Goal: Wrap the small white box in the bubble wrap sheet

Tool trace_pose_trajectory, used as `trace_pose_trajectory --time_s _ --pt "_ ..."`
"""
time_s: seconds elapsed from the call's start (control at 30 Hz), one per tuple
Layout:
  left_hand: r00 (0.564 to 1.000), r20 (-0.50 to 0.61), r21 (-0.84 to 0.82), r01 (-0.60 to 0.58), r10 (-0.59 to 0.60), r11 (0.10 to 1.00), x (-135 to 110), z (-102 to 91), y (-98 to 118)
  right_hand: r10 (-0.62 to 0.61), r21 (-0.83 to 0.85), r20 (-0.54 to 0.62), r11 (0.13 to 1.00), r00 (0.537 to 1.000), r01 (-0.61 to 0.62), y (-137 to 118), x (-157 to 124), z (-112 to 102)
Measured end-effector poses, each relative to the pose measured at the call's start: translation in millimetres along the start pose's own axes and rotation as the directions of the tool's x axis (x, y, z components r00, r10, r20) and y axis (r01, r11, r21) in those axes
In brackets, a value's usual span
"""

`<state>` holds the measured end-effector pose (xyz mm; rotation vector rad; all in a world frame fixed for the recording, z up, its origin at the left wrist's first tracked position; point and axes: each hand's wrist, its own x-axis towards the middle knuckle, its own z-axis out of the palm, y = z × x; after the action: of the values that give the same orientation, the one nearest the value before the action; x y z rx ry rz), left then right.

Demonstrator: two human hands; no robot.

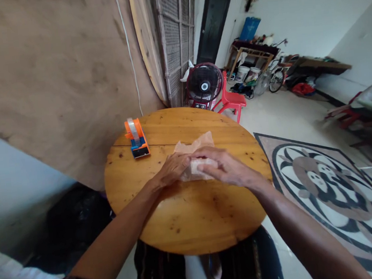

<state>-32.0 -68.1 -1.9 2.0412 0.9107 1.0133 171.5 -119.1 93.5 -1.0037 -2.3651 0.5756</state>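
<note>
Round wooden table (186,214) close beside a large brown board (51,73), with a fan (204,83) and a red chair (234,99) beyond the table's far edge and a panda floor pattern (328,183) to the table's right. Around the middle of the table, a small white packet (198,169), between the left hand (175,166) and the right hand (226,164). Grasped by the right hand, slightly blurred, with the thumb across the near part of the packet and the other fingers over its far side. Covered at the left end by the left hand, laid low with fingers toward the right hand; cannot tell whether gripping or only pressing. Past the fingers, toward the table's far edge, thin crumpled paper (194,144), spread loose. On the table's far left part, an orange and blue tape dispenser (137,139), well apart from both hands.
</note>
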Motion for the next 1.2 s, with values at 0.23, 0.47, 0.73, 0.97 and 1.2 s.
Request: trace_pose_trajectory --time_s 0.23,0.47,0.73,0.97,1.2 --pt "0.991 0.125 -0.119 0.071 -0.056 0.990 3.5 -5.2 -16.3 0.110 -0.460 0.090 0.886 0.990 -0.057 28.1 -7.6 9.9" --pt "0.950 0.248 -0.211 0.246 -0.192 0.946 3.2 -11.8 -6.1 -0.086 -0.406 0.403 0.875 0.911 0.262 -18.5 -50.6 37.9" --pt "0.935 0.279 -0.111 0.259 -0.220 0.959 4.5 -10.3 -9.4 0.010 -0.185 0.333 0.981 0.943 0.055 -42.3 -48.4 37.8" --pt "0.942 0.335 0.126 -0.041 -0.004 0.991 0.4 -8.9 -14.0 0.004 -0.167 0.135 0.986 0.991 0.019 -31.9 5.6 54.6" --pt "0.904 0.415 0.399 -0.079 -0.103 0.914 -8.2 -3.2 -12.2 0.316 -0.208 -0.063 0.924 0.947 -0.322 67.4 -4.5 43.8"
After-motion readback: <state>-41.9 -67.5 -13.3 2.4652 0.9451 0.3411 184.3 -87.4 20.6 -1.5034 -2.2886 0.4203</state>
